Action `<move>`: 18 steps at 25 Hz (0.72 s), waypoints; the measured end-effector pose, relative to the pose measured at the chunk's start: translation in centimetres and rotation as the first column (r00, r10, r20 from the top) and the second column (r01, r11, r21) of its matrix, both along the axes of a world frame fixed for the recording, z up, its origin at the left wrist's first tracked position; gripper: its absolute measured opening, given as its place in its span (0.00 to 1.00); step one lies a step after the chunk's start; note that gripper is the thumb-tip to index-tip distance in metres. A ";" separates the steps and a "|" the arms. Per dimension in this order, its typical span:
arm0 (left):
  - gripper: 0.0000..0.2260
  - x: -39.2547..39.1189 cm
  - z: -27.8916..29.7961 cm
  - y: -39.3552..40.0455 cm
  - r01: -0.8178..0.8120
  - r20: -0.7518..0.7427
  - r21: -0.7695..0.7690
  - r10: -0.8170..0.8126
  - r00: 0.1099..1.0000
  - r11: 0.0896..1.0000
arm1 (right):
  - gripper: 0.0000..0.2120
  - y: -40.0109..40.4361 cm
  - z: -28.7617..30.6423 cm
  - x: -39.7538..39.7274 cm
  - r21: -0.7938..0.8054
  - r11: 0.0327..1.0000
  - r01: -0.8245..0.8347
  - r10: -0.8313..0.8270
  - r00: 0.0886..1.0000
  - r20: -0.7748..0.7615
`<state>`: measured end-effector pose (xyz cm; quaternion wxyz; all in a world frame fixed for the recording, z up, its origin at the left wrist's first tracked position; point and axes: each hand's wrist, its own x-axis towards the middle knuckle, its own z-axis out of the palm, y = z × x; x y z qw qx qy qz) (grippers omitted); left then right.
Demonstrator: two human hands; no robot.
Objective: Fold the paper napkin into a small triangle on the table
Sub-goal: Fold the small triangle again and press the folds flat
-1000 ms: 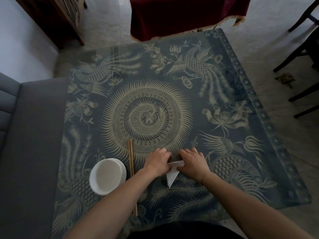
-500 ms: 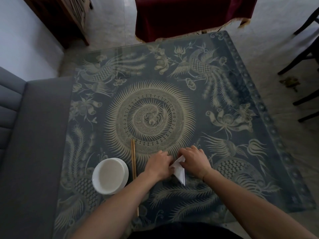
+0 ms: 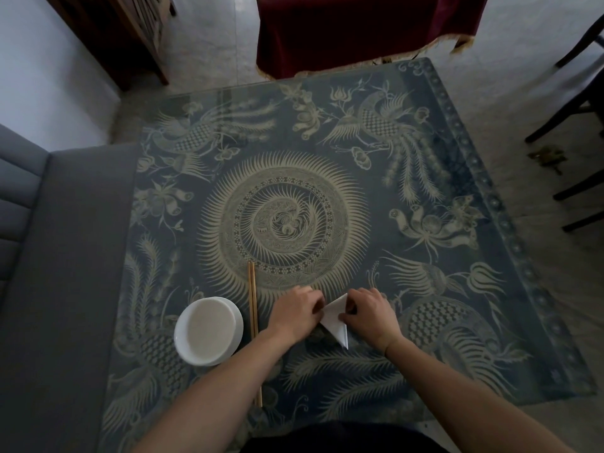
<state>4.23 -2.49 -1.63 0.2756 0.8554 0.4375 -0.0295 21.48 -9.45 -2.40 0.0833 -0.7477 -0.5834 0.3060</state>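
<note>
My left hand (image 3: 294, 313) and my right hand (image 3: 371, 312) both rest on the desk (image 3: 490, 223), with the paper napkin (image 3: 335, 320) between them. The napkin is white and already folded into a small triangle, its sharp tip pointing toward me and its upper corner lifted slightly off the patterned cloth. My left grip is closed, fingertips pinching the napkin's left edge. My right grip is curled shut on the right edge, thumb on top of the paper. A pair of wooden chopsticks (image 3: 253, 322) lies just left of my left hand, and a white bowl (image 3: 207, 331) sits just beyond them.
</note>
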 end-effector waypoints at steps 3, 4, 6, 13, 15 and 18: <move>0.04 -0.5 0.0 -0.4 0.036 0.039 0.046 -0.037 0.999 0.998 | 0.08 -0.3 0.1 -0.2 0.044 0.999 0.023 -0.023 1.000 0.004; 0.04 -0.6 0.0 -0.5 0.045 0.052 0.063 -0.048 0.997 0.997 | 0.07 -0.5 0.1 -0.2 0.068 0.997 0.021 -0.021 1.000 0.004; 0.03 -0.9 0.0 -0.6 0.074 0.058 0.098 -0.080 0.995 0.992 | 0.06 -1.0 0.2 -0.3 0.131 0.991 0.010 -0.009 1.000 -0.010; 0.04 -1.4 -0.4 -1.0 0.129 0.008 0.124 -0.131 0.991 0.984 | 0.10 -2.0 0.5 0.3 0.307 0.943 -0.128 0.121 0.992 0.041; 0.04 -1.4 -0.4 -1.0 0.126 0.005 0.120 -0.127 0.992 0.985 | 0.10 -2.4 0.5 0.6 0.316 0.933 -0.173 0.164 0.985 0.055; 0.03 -1.3 -0.4 -1.1 0.131 -0.009 0.121 -0.130 0.991 0.984 | 0.09 -3.2 0.2 0.9 0.309 0.928 -0.207 0.199 0.978 0.060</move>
